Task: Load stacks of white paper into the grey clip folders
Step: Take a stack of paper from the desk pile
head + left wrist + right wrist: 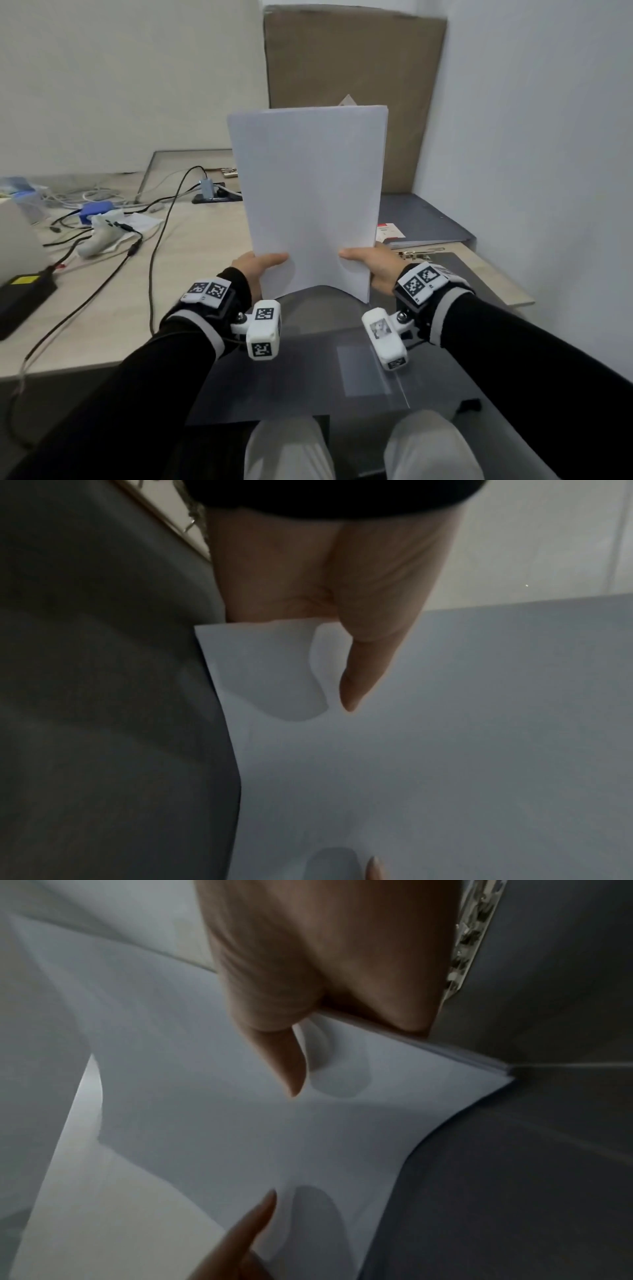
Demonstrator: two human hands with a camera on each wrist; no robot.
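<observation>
The left hand (255,270) and right hand (375,265) each pinched a lower corner of the paper stack (308,192), thumbs on its near face, holding it upright above the open grey clip folder (455,274) on the counter (191,240). Only the right wrist view showed the stack's layered edge and the folder's metal clip (469,934). To the left lay cables (154,240); a wall (531,120) stood close on the right.
</observation>
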